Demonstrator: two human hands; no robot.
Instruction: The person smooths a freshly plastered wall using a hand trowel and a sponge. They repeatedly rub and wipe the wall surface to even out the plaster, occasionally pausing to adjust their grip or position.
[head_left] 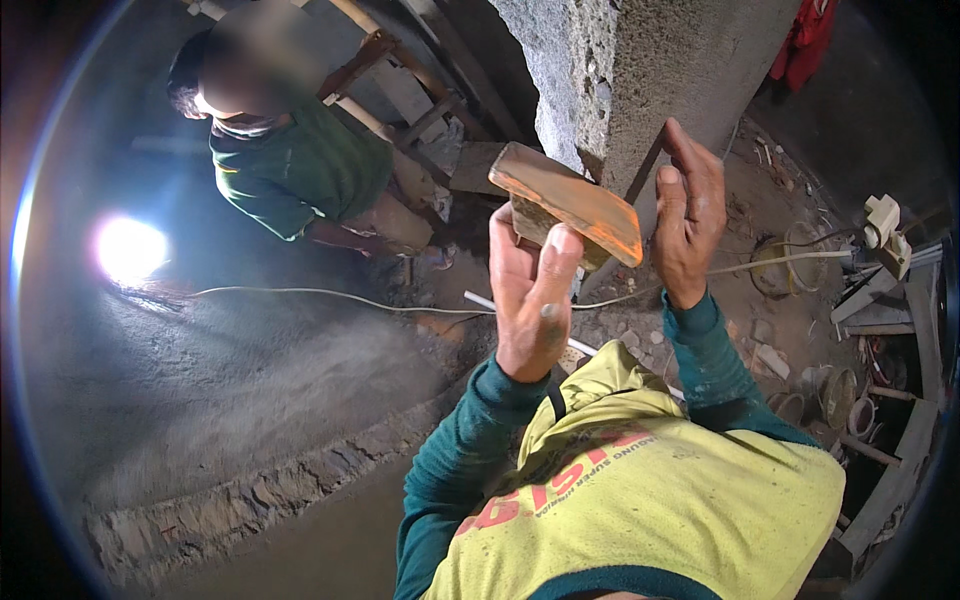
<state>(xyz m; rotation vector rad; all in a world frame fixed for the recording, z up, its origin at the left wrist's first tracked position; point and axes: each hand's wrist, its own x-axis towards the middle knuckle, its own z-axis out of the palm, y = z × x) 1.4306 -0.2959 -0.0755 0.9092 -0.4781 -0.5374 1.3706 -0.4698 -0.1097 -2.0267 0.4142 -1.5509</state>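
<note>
My left hand (533, 305) is closed round the grip of a wooden plastering float (572, 198). The float's flat board is tilted, with orange colour along its edge, and it is held up in front of the column. Rough grey cement covers the column (680, 60), whose near corner and left side are uneven. Just right of the float, my right hand (690, 215) is raised with its fingers stretched upward and nothing in them. Its fingertips are close to the column face; whether they touch it, I cannot tell.
A co-worker in a green shirt (300, 170) stands at the far left near a bright lamp (130, 250). A pale cable (350, 297) crosses to a socket block (885, 225) at right. Buckets (838, 395), planks (915, 440) and rubble lie on the right. Red cloth (803, 45) hangs beyond.
</note>
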